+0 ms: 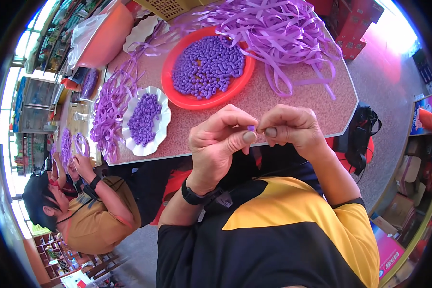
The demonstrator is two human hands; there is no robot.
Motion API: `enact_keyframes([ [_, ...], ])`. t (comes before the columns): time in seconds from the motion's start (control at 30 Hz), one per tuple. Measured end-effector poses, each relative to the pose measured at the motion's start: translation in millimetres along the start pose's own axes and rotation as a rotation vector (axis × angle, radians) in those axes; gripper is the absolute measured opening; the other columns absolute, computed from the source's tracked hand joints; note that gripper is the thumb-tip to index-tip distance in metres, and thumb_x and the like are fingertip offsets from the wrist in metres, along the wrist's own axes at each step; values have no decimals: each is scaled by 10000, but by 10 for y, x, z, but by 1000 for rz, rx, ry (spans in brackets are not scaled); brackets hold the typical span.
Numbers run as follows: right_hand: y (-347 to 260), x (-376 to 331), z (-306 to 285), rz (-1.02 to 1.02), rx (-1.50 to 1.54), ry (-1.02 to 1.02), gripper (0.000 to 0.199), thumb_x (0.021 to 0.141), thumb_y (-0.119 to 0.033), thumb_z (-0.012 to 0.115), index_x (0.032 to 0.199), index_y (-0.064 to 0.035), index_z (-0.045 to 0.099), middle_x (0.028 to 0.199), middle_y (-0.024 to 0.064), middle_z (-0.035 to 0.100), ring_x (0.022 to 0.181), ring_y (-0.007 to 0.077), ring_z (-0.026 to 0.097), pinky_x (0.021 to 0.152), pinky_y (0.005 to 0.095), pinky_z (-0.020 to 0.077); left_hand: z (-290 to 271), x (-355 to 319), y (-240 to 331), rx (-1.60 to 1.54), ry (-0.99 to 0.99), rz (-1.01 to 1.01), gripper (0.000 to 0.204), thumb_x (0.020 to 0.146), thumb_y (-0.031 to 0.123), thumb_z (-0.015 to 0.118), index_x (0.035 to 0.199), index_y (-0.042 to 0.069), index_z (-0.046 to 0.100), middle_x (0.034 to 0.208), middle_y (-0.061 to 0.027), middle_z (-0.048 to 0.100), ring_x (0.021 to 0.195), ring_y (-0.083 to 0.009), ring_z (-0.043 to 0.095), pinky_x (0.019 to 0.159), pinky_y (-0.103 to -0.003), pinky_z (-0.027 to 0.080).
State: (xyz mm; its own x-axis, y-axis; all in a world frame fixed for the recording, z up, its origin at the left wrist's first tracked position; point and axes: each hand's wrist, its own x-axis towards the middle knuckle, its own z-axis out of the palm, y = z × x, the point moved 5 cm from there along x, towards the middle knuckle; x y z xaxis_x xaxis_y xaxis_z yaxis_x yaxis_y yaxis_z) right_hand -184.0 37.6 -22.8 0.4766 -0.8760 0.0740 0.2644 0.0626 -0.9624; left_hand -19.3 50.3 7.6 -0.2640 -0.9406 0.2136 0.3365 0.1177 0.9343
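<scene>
While the left hand (218, 141) is holding one small purple cylindrical bead (251, 128) between thumb and finger, the work on this bead is seemingly not being finished yet. Much is remaining, as far as one can judge: many loose purple beads are lying in the round red plastic bowl (192, 102), and a smaller heap is lying in the white dish with wavy rim (166, 113). One large tangle of flat light-purple ribbons (288, 33) is spreading beside the bowl, and another bunch of purple ribbons (111, 110) is lying left of the dish. How many pieces are complete, one cannot tell.

Both hands are meeting in front of the near edge of the pinkish speckled desk (343, 108). The left one is closing in a pinch on the bead. The right hand (293, 129) is curling its fingers, thumb pressing toward the forefinger, just beside the bead; whether it is gripping something thin, one cannot tell.
</scene>
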Motion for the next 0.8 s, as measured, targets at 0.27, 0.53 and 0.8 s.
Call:
enact_keyframes([
  [0.27,-92,-5,4,-141,-211,36,121,870,12,670,985,-8,702,820,2,671,752,62,611,650,232,488,0,-12,24,28,21,15,162,854,-15,693,997,-66,639,933,-125,591,693,-148,575,556,-244,484],
  [0.53,-166,-52,48,-415,-444,192,129,816,4,727,943,-14,718,815,53,692,681,113,629,609,244,489,-19,-23,23,-13,61,19,167,858,-22,689,1011,-67,640,939,-129,600,671,-160,598,538,-252,488],
  [0.8,-253,-75,106,-542,-604,236,134,805,28,726,931,-11,705,819,81,701,697,144,665,627,258,507,-34,-23,42,-6,85,40,172,854,-42,695,1017,-67,648,915,-99,609,685,-131,593,571,-234,489],
])
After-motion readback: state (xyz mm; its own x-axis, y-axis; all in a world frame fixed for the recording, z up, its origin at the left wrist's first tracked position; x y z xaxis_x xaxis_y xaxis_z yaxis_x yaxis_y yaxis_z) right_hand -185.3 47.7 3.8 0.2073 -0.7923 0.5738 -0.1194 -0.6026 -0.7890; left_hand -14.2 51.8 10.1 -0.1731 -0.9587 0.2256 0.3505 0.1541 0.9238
